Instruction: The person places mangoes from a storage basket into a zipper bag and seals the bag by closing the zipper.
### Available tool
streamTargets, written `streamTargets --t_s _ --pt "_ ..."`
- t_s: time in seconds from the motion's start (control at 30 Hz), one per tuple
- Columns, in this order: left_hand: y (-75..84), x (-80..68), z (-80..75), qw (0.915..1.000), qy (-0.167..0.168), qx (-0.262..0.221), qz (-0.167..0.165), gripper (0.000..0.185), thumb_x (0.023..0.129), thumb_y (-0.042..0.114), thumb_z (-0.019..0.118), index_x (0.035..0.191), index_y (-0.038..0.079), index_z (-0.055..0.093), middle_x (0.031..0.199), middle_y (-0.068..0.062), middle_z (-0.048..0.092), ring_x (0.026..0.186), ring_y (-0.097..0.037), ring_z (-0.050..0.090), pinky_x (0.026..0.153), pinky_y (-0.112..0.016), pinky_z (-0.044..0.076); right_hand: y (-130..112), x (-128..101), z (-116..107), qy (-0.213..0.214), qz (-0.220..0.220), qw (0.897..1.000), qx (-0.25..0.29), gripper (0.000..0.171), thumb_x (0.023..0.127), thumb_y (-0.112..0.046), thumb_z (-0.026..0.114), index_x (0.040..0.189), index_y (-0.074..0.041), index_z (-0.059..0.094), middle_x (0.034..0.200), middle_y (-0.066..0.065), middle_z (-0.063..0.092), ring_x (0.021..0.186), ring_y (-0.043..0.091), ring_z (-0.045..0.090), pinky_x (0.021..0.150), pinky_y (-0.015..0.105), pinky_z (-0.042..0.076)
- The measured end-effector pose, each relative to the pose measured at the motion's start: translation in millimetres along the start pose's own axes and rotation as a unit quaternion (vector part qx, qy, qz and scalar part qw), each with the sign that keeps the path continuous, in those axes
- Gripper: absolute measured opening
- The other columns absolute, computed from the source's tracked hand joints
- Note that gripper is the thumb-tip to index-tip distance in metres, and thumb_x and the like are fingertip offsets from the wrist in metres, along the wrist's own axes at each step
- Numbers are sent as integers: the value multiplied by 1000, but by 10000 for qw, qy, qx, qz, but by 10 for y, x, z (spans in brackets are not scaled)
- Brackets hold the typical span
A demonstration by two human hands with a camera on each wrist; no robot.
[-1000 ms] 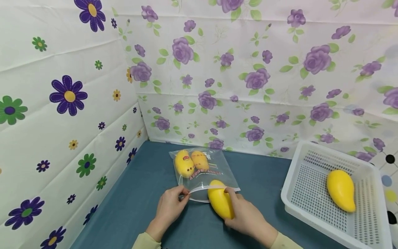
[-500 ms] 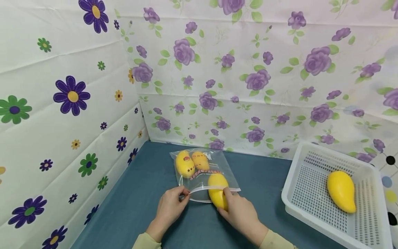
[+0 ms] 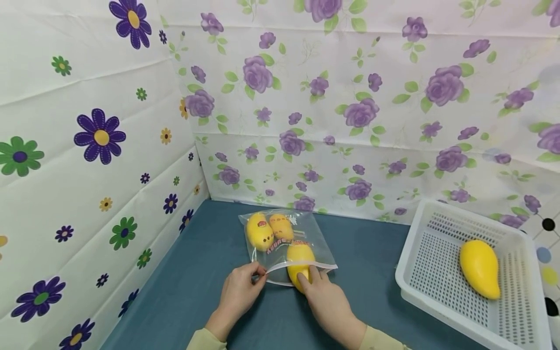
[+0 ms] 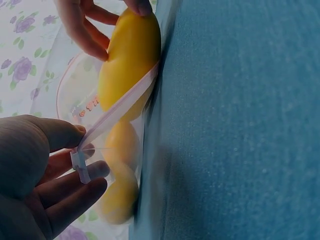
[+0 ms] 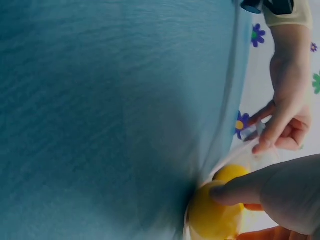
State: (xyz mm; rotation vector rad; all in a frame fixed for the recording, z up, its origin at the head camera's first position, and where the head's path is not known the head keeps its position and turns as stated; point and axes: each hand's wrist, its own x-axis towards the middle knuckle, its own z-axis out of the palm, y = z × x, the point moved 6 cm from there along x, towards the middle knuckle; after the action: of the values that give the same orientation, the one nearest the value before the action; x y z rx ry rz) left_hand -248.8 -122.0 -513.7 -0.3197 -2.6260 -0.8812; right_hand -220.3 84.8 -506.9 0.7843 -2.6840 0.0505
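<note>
This looks like a makeshift screened work corner, though whether in a home or a studio cannot be told; a creased white daisy-print sheet lines the left side; a purple rose-print sheet lines the back; both come down to a blue tabletop.

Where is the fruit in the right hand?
In the head view, lower middle, the yellow fruit is partway into the clear bag, to the right of the left hand.
</note>
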Motion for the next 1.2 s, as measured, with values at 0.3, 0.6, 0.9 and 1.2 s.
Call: streamTargets --t_s 0.3,0.6,0.9,1.2 --pt "-12 -14 2 10000 -7 46 -16 25 88 11 89 81 27 71 82 12 72 61 4 51 56 -24 44 -136 41 112 232 -193 9949 -964 37 95 -12 81 132 -13 74 122 21 66 89 34 70 46 35 54" --pt "-17 -35 -22 9999 31 112 -13 27 87 11 90 80 28 70 82 12 72 62 3 51 56 -24 45 -161 185 146 574 301 9933 -959 38 96 -6 73 134 -1 71 129 31 67 96 39 72 55 37 59" --pt "-15 -31 -42 9998 5 183 -6 23 87 10 89 82 25 72 80 12 70 60 3 49 55 -23 42 -134 376 249 405 696 9943 -705 43 99 -4 65 141 6 64 145 32 58 128 50 61 93 51 58" --pt "-28 -41 -67 9997 -155 182 33 17 89 12 87 86 22 74 85 9 73 62 1 51 56 -23 43 32 550 457 662 476 9866 -1411 39 97 -1 66 135 -9 72 134 30 62 126 50 61 95 51 57"
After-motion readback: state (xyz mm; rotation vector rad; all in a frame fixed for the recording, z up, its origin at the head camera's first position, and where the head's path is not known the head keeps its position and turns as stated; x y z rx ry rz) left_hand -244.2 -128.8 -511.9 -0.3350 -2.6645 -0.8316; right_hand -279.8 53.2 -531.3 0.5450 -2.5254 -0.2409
